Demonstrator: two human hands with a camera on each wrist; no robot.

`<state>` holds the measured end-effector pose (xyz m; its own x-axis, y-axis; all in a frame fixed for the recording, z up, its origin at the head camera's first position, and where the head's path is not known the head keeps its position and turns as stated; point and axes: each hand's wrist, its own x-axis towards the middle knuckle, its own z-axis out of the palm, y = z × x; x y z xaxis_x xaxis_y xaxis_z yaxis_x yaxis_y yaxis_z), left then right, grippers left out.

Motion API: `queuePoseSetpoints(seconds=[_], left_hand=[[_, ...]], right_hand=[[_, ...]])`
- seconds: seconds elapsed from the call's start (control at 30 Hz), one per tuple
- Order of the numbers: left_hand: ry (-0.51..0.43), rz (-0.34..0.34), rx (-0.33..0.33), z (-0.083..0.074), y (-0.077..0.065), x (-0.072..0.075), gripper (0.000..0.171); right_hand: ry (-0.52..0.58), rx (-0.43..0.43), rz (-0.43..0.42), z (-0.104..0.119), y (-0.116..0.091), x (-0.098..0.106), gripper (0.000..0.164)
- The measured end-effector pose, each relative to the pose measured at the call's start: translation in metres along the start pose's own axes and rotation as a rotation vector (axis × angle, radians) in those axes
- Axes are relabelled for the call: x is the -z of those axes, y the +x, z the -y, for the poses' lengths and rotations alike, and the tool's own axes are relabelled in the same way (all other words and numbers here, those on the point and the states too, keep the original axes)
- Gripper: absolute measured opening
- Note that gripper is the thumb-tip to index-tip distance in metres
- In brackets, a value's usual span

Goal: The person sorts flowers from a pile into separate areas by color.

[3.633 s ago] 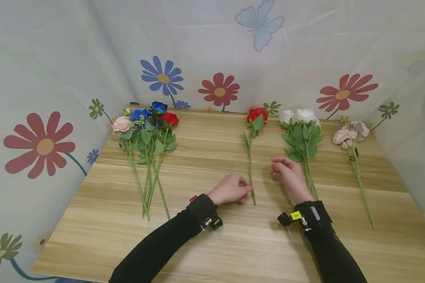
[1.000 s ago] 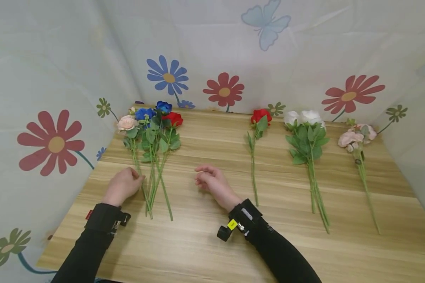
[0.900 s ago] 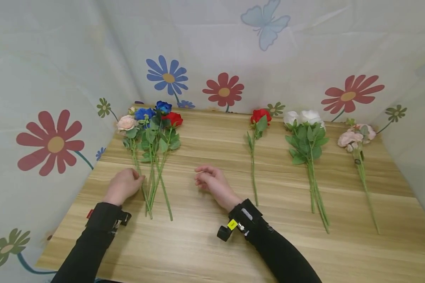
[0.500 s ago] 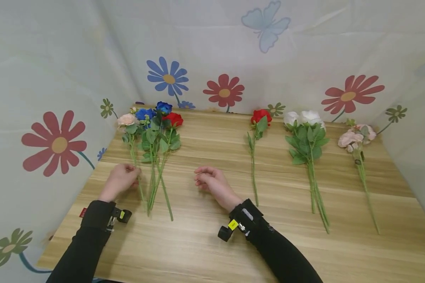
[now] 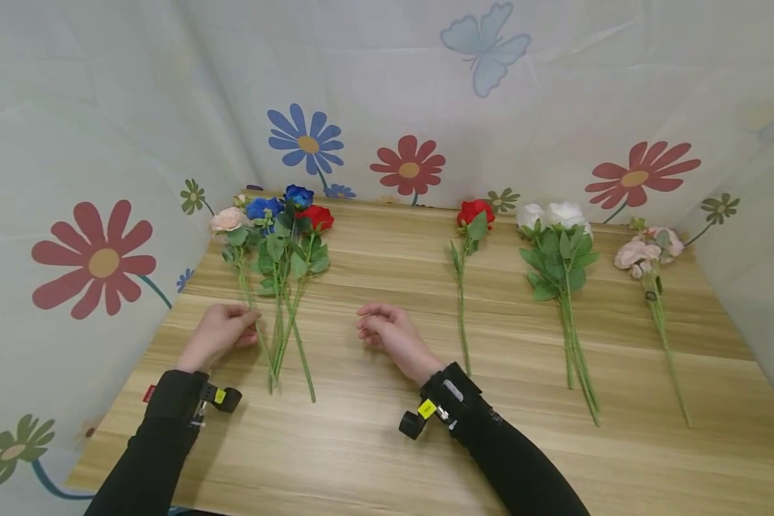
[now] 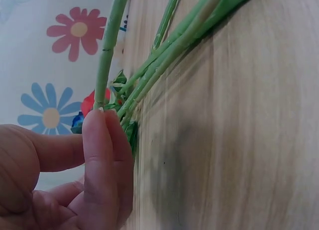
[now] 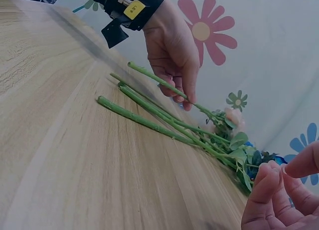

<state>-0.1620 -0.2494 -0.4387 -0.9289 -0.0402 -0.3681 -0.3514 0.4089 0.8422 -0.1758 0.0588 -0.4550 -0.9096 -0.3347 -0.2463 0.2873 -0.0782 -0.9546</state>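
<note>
My left hand (image 5: 219, 333) pinches the green stem of a pale pink rose (image 5: 230, 219) at the left of the table. In the left wrist view the stem (image 6: 107, 55) rises from between thumb and fingertips; the right wrist view shows its cut end lifted off the wood. Beside it lie blue roses (image 5: 264, 208) and a red rose (image 5: 316, 216), their stems crossing. My right hand (image 5: 396, 337) hovers near the table's middle, fingers loosely curled with nothing in them.
Right of my right hand a single red rose (image 5: 474, 213) lies on the wooden table (image 5: 387, 451). Farther right are white roses (image 5: 566, 213) with dense leaves, then pale pink flowers (image 5: 638, 254). A flower-printed cloth (image 5: 361, 64) stands behind the table.
Both hands have moved left, the left one from the single red rose's stem to the pink rose's. Within the last second it shifted slightly and lifted that stem; the right hand stayed nearly still.
</note>
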Motion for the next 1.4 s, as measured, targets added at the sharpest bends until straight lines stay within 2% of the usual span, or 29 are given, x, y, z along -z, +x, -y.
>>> queuePoseSetpoints(seconds=[0.3,0.5,0.67,0.87,1.1,1.4], left_hand=[[0.046,-0.066,-0.043,-0.005,-0.003,-0.003,0.055],[0.087,-0.104,-0.063,-0.014,-0.007,-0.006,0.053],[0.115,-0.116,-0.092,-0.024,-0.013,-0.008,0.052],[0.086,-0.105,-0.15,-0.034,-0.02,-0.016,0.05],[0.073,-0.054,-0.264,-0.045,-0.022,-0.038,0.041],[0.026,0.053,-0.321,-0.06,-0.017,-0.082,0.032]], right_hand=[[0.004,-0.011,-0.008,0.002,0.0,0.001,0.027],[-0.01,-0.013,-0.014,0.004,-0.002,0.003,0.027],[-0.017,-0.013,-0.013,0.005,-0.002,0.008,0.025],[-0.021,-0.011,-0.018,0.005,-0.002,0.015,0.029],[-0.031,-0.009,-0.043,0.007,-0.005,0.029,0.031],[-0.027,0.005,-0.049,0.01,-0.01,0.054,0.032]])
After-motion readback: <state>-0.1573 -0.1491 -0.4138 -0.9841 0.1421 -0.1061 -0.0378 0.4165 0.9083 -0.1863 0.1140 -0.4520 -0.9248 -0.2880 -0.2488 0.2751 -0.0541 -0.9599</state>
